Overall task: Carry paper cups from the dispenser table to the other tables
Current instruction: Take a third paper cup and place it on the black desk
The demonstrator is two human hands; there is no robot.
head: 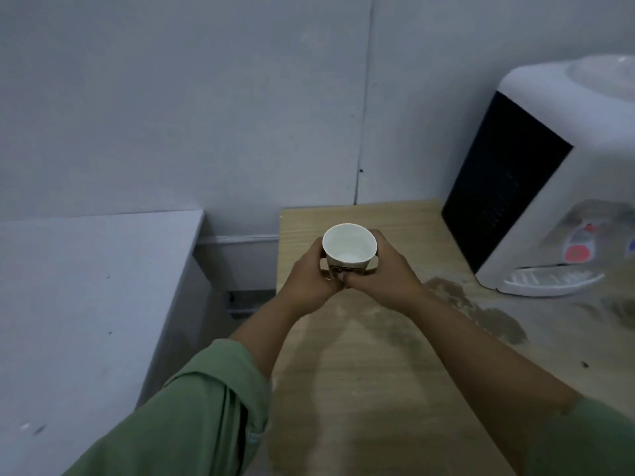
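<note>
Green rolled-up sleeves (192,417) fill the bottom of your view, one on each forearm, and both of your arms reach forward over the light wood-grain table (360,389). Your left hand (309,280) and your right hand (385,273) meet around a single white paper cup with a dark printed band low on its side (349,247). Both hands are curled closed on it: the left wraps the cup's left wall, the right wraps its right wall, and your fingertips come together under the printed band at the near side. You hold the cup upright with its mouth facing the camera; the inside shows plain white, and whether there is any liquid in it cannot be told. It sits above the far part of the wooden table, though your hands hide whether its base touches the surface.

To your right, a white tabletop water dispenser with a black vented side panel (549,187) stands on the same table, its white drip tray (549,281) facing you and a red tap (577,252) above it. Dark wet-looking patches (481,314) stain the tabletop between your right forearm and the dispenser. To your left, apart from the wooden table across a narrow gap, stands a pale grey table (89,286). A grey panelled wall (206,97) rises behind everything.
</note>
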